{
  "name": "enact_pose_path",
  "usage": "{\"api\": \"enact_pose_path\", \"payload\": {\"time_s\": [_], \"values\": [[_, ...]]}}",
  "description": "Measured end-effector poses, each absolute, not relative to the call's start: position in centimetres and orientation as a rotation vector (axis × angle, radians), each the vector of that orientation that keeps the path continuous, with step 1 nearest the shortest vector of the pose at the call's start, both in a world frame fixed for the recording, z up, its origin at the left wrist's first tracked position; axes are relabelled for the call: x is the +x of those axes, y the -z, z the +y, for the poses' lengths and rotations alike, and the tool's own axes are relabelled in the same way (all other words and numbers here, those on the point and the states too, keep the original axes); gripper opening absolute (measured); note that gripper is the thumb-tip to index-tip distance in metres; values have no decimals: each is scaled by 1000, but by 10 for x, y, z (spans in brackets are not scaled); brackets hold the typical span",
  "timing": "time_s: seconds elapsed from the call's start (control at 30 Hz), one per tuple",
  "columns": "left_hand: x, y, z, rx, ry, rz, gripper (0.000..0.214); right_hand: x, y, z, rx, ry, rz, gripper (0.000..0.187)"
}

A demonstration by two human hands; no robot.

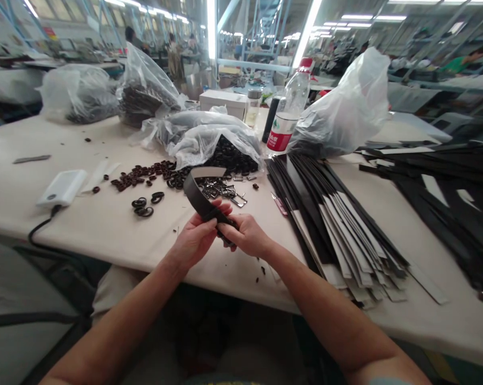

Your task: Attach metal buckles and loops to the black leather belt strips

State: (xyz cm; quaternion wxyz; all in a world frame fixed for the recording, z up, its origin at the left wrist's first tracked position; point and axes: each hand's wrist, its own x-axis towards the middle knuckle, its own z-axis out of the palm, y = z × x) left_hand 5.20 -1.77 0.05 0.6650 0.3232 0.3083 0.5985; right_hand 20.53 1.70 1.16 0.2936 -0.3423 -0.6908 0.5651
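My left hand (pixel 195 238) and my right hand (pixel 246 234) meet just above the near edge of the white table (pixel 105 224). Both pinch one black belt strap (pixel 199 197), which curls up and back in a loop with a pale underside. The strap's end sits between the fingers of both hands; what is on that end is hidden. Beyond the hands lies a small heap of metal buckles (pixel 221 188). Dark loops (pixel 145 206) are scattered to the left.
A fanned stack of black straps (pixel 333 214) lies to the right, with more at far right (pixel 445 176). Plastic bags of dark rings (pixel 221 144) stand behind, beside a water bottle (pixel 290 109). A white power bank (pixel 62 188) with a cable sits at left. Other workers are far back.
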Motion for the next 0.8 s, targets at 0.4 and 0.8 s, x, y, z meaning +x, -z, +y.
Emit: {"api": "enact_pose_path", "payload": {"time_s": [0.4,0.8], "values": [[68,2,-14,746,-1406,625,28,201,-7,19,-1081,-1457,-1873,19],[63,4,-23,935,-1240,761,40,206,-4,20,-824,-1465,-2004,22]]}}
